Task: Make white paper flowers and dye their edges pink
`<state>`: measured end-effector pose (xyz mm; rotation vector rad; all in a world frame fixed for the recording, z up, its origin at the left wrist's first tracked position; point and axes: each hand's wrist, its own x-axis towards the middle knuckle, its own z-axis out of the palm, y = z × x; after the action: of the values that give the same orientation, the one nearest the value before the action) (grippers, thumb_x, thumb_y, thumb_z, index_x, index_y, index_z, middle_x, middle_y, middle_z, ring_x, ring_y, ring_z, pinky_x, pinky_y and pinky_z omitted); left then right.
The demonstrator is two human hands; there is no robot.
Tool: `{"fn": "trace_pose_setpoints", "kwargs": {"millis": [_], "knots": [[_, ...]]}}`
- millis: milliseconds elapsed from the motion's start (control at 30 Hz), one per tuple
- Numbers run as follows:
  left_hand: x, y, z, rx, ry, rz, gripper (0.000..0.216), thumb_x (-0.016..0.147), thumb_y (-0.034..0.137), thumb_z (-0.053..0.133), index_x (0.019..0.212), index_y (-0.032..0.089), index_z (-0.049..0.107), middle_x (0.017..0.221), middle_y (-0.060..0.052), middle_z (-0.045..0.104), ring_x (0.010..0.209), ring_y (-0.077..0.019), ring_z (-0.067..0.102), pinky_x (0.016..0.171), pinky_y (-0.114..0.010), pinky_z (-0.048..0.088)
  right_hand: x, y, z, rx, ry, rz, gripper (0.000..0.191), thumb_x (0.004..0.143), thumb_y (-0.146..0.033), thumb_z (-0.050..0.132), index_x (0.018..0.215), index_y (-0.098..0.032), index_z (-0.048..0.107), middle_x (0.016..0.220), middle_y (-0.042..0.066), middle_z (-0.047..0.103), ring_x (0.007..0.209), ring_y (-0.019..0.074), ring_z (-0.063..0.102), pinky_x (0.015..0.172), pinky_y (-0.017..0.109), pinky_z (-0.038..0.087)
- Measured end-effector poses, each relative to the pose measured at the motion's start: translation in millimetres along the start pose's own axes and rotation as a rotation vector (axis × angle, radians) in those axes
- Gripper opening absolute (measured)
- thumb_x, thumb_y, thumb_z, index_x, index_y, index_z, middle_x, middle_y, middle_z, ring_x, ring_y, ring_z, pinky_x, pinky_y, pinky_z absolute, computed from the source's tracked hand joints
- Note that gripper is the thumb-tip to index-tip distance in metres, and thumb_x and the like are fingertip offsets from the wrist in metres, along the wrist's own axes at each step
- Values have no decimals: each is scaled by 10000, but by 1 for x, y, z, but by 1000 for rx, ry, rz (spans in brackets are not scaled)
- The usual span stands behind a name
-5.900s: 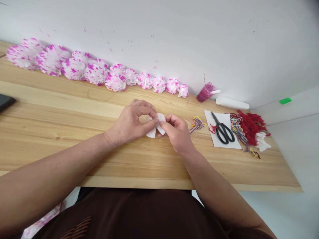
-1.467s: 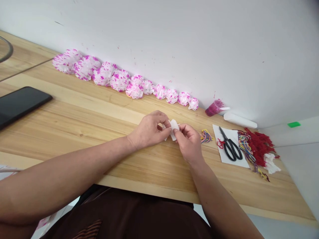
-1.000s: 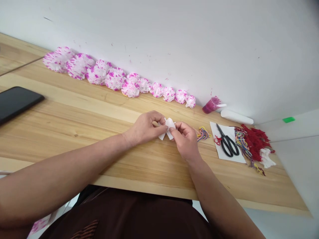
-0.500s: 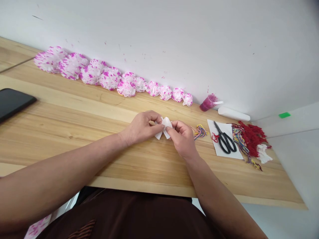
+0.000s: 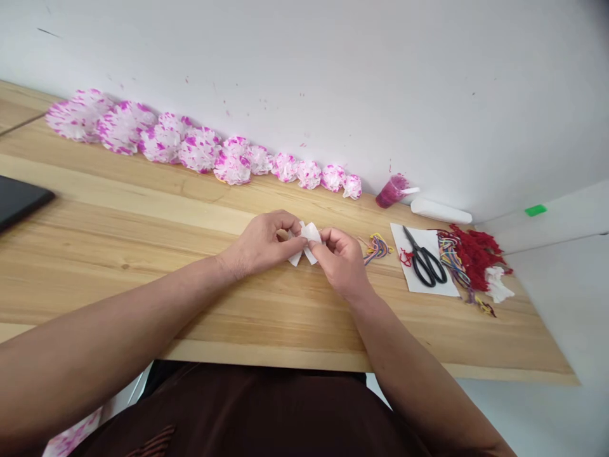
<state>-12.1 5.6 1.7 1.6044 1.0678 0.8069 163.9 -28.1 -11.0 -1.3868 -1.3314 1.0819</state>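
Observation:
A small piece of white paper (image 5: 311,233), pinched in at its middle with its ends fanned out, is held between both hands over the wooden table. My left hand (image 5: 271,242) grips it from the left with thumb and fingers closed. From the right, my right hand (image 5: 343,257) pinches the same paper, its thumb close to the left thumb. The fingers hide the paper's centre. Just right of my right hand lies a bundle of coloured strings (image 5: 377,247).
Several white-and-magenta paper flowers (image 5: 200,149) line the wall. Further right stand a cup of purple-red dye (image 5: 392,192) and a white roll-like object (image 5: 441,211). Black-handled scissors (image 5: 427,263) rest on white paper sheets (image 5: 447,285), beside red yarn (image 5: 476,257). A dark phone-like slab (image 5: 21,202) lies left.
The view has shifted slightly, so things appear a little further left. Both hands keep hold of the white paper, with hardly any change in their grip.

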Motion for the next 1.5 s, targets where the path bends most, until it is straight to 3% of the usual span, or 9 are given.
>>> {"fn": "trace_pose_setpoints", "kwargs": {"millis": [200,1033,1167,1333,1500], "knots": [[1,1,-3,-66,-57,-74,211,783,363,703,810,156,677,688,14,622,608,-121,536,531,-227,366,0,-2,-1,2,0,18,175,753,-364,689,717,-210,613,598,-47,525,565,120,429,555,289,315],[1,0,-3,24,-31,-12,181,786,341,701,826,165,698,844,-20,707,709,-154,629,620,-248,460,-1,1,-1,0,-4,8,162,779,-349,670,721,-231,577,593,-58,492,566,124,432,555,290,318],[0,1,-2,12,-27,-15,203,770,360,723,763,166,665,821,-18,689,674,-147,622,588,-246,442,-2,1,0,-6,-8,-20,161,787,-334,681,727,-232,572,603,-61,486,573,121,423,561,288,318],[1,-1,-3,28,-20,-40,260,806,419,673,831,162,699,777,-27,687,667,-162,602,589,-264,443,-3,1,1,-25,-6,-39,157,792,-311,674,718,-231,562,611,-60,481,576,120,418,564,291,325],[1,0,-3,79,-20,14,256,823,407,649,805,161,718,921,-52,715,751,-177,629,635,-270,469,-3,-1,2,-3,-15,-14,165,795,-333,679,728,-229,571,618,-54,506,586,122,432,575,290,341]]}}
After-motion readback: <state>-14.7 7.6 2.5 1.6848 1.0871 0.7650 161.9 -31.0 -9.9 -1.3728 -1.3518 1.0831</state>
